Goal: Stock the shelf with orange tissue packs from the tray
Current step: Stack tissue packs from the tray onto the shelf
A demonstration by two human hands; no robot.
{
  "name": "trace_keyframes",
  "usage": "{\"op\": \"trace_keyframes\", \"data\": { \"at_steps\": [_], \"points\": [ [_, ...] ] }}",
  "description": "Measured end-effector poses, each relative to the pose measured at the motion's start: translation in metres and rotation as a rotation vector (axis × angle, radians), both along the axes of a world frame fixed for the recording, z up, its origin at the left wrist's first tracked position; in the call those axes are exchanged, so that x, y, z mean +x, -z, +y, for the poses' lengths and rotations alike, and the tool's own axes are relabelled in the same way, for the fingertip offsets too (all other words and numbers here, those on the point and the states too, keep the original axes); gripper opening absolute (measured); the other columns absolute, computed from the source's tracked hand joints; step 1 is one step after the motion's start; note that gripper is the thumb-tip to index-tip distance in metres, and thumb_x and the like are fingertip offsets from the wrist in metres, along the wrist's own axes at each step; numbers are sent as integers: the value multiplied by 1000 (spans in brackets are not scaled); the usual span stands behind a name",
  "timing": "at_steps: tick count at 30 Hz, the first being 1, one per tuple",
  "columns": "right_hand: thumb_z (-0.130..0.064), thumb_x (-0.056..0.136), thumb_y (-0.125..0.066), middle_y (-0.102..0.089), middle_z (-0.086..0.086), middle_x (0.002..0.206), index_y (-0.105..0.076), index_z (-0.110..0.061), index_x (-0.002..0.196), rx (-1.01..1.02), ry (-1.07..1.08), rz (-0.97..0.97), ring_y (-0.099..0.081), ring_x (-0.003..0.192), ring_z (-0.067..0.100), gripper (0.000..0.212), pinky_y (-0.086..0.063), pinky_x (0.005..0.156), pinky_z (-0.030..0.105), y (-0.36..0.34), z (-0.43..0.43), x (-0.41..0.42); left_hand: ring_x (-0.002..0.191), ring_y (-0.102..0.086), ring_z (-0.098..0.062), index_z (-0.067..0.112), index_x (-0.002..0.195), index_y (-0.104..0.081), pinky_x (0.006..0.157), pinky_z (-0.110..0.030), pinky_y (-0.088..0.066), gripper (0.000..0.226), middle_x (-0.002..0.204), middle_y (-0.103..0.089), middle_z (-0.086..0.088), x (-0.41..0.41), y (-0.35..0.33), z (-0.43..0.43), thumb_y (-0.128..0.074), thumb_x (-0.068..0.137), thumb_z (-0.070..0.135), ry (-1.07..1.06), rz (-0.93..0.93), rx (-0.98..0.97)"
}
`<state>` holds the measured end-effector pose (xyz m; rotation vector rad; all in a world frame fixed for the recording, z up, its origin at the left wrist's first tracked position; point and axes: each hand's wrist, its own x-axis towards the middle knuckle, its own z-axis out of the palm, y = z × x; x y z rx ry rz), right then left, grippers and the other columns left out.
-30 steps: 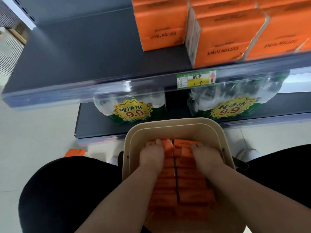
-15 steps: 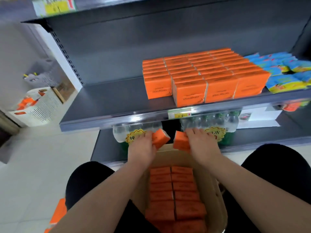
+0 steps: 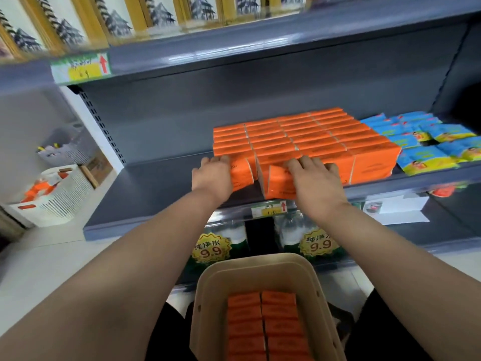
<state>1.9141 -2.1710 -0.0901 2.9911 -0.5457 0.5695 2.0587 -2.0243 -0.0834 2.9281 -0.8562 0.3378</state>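
On the grey shelf (image 3: 161, 183) stands a block of orange tissue packs (image 3: 307, 136) in several rows. My left hand (image 3: 212, 175) grips one orange pack (image 3: 242, 174) at the block's front left corner. My right hand (image 3: 316, 178) holds another orange pack (image 3: 279, 185), tilted, at the shelf's front edge against the block. Below, on my lap, the beige tray (image 3: 208, 290) holds two columns of orange packs (image 3: 263, 324).
Blue snack packets (image 3: 426, 144) lie right of the orange block. Water bottles with 9.9 price stickers (image 3: 212, 250) fill the lower shelf. A white basket (image 3: 56, 196) stands on the floor at the left. The shelf's left half is bare grey.
Both hands lifted a pack each out of the tray and carried them up to the shelf's front edge. The camera tilted upward.
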Motion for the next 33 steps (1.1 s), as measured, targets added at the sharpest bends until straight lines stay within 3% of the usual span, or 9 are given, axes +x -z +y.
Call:
{"op": "trace_keyframes", "data": {
  "at_steps": [4,8,13,18,22,26,29,33],
  "points": [
    [0,76,-55,-48,5,127,-38,-22,135,4,9,49,-41,119,26,66,-33,94,42,13,-14,3,115,-41,-28,16,132,-42,83,-39,-36,56,118,-55,-9,23,8,-20,-47,79,-4,0,15,92],
    [-10,76,-67,-47,2,128,-34,-26,138,31,8,86,-42,118,24,73,-33,94,40,24,-26,4,120,-38,-29,20,136,-42,89,-43,-39,58,125,-51,-8,38,18,-34,-47,81,-1,24,0,108],
    [-9,79,-63,-46,0,131,-33,-28,139,79,-31,65,-41,121,23,70,-32,95,39,25,-25,6,118,-36,-30,26,133,-47,85,-43,-43,56,129,-42,-10,45,32,-38,-49,84,-2,9,1,-106],
    [-10,86,-57,-49,-2,129,-37,-30,137,126,-168,26,-42,121,22,58,-32,94,38,19,5,24,119,-35,-28,10,129,-43,82,-39,-50,48,134,-36,-10,46,31,-12,-58,85,0,20,16,-272],
    [-7,85,-59,-49,0,130,-40,-27,136,195,-282,-10,-43,123,24,58,-33,97,39,7,37,55,119,-35,-29,10,132,-43,86,-44,-50,58,135,-38,-9,46,21,27,-50,78,-10,-34,29,-306],
    [0,83,-57,-49,3,130,-42,-23,134,189,-322,18,-43,124,25,57,-34,100,42,2,55,93,124,-34,-26,14,139,-39,77,-32,-44,67,135,-42,-8,42,19,53,-47,78,-13,-59,127,-302],
    [4,81,-52,-49,5,131,-44,-21,132,117,-280,25,-41,125,26,57,-33,99,41,2,53,114,125,-38,-23,14,139,-39,80,-28,-42,64,135,-46,-7,37,23,60,-47,82,-11,-3,195,-290],
    [12,77,-47,-45,8,132,-44,-18,133,108,-246,95,-37,126,28,64,-34,98,40,7,49,123,117,-51,-22,15,136,-39,89,-39,-50,58,129,-55,-5,34,29,56,-47,83,-8,56,296,-293]
  ]
}}
